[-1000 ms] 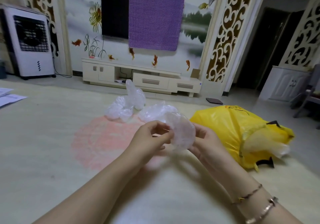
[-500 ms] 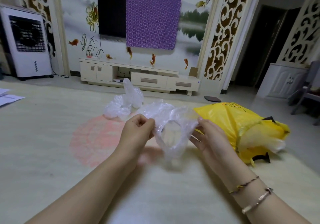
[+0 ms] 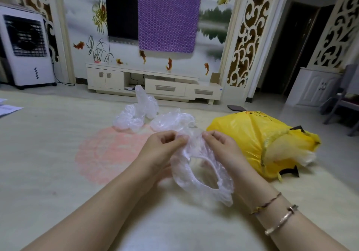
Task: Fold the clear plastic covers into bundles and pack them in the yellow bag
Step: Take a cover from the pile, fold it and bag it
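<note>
You held one cover just left of the bag, your left hand and right hand each pinching its gathered rim, the rest hanging open in a loop. That slick film could have slipped from so small a pinch or sprung open again. The pile beyond your hands could have snagged.

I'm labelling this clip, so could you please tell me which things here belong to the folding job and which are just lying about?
Part of the job:
- clear cover, pinched by the left hand and right hand
- loose covers on the table
- yellow bag

Just lying about:
- papers at the left edge
- white fan unit
- TV cabinet
- purple cloth
</note>
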Action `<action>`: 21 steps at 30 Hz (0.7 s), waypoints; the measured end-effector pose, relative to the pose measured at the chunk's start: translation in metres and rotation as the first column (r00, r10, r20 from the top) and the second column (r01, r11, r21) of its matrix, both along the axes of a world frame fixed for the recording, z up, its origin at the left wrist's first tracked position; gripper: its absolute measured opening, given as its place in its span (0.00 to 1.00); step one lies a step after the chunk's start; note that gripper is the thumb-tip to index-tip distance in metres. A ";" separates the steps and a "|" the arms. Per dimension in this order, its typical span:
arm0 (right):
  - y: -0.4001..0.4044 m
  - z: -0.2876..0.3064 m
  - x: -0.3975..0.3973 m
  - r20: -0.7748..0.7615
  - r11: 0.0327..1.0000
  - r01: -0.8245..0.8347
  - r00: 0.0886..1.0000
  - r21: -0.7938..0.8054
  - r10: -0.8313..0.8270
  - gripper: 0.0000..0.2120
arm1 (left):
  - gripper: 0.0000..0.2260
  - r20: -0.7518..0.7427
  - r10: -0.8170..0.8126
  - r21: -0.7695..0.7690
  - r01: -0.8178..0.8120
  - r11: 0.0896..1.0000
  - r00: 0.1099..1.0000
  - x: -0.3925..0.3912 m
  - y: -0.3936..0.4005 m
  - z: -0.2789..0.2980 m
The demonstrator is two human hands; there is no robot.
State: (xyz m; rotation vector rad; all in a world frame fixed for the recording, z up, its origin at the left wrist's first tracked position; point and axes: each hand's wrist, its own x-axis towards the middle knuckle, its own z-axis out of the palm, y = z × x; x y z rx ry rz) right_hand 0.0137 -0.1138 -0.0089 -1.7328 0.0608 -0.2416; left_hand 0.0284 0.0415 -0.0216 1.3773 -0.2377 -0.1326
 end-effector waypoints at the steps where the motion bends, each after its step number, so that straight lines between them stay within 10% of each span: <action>1: 0.001 0.000 0.000 -0.010 0.999 -0.002 1.000 -0.033 0.002 0.14 | 0.07 0.045 0.102 0.000 -0.102 0.995 0.994 0.003 0.000 -0.002; 11: 0.003 -0.001 -0.006 -0.191 0.952 -0.104 0.968 0.289 0.164 0.04 | 0.12 0.414 0.494 0.121 -0.584 0.803 0.765 0.011 0.014 0.000; 21: 0.002 -0.002 0.011 -0.243 0.989 0.125 0.960 -0.074 -0.139 0.15 | 0.14 0.327 0.499 0.337 -0.592 0.732 0.803 0.018 0.014 -0.009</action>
